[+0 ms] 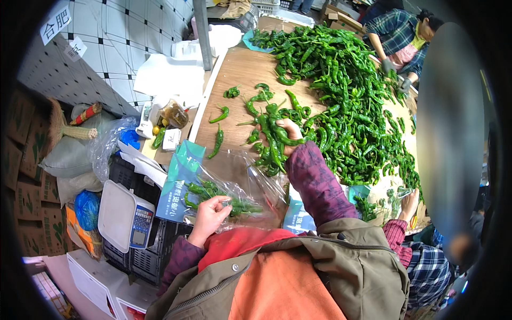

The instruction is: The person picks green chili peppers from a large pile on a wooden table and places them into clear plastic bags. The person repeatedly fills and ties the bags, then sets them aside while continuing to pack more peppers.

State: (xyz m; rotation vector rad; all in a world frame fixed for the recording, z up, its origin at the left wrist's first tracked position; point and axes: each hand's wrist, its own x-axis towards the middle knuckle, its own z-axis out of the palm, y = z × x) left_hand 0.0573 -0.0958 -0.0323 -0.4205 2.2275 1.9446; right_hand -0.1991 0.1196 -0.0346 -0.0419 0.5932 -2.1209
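My right hand [289, 134] grips a bunch of green peppers [274, 130] above the wooden table [244, 66]. My left hand [214, 216] pinches the near edge of a clear plastic bag [248, 184] with a blue printed panel [175, 192]. Several green peppers [212, 190] lie inside that bag. To the right of my right hand spreads a large heap of green peppers [344, 92]. A few loose peppers [218, 142] rest on the wood to the left. A second blue printed bag [298, 212] is partly hidden under my right forearm.
A digital scale [124, 218] stands on black plastic crates [146, 260] at my left. A metal post [203, 36] rises at the table's left edge, near a glass jar [175, 114]. Across the heap, a gloved person [396, 52] works. Another person's hand [410, 204] is at my right.
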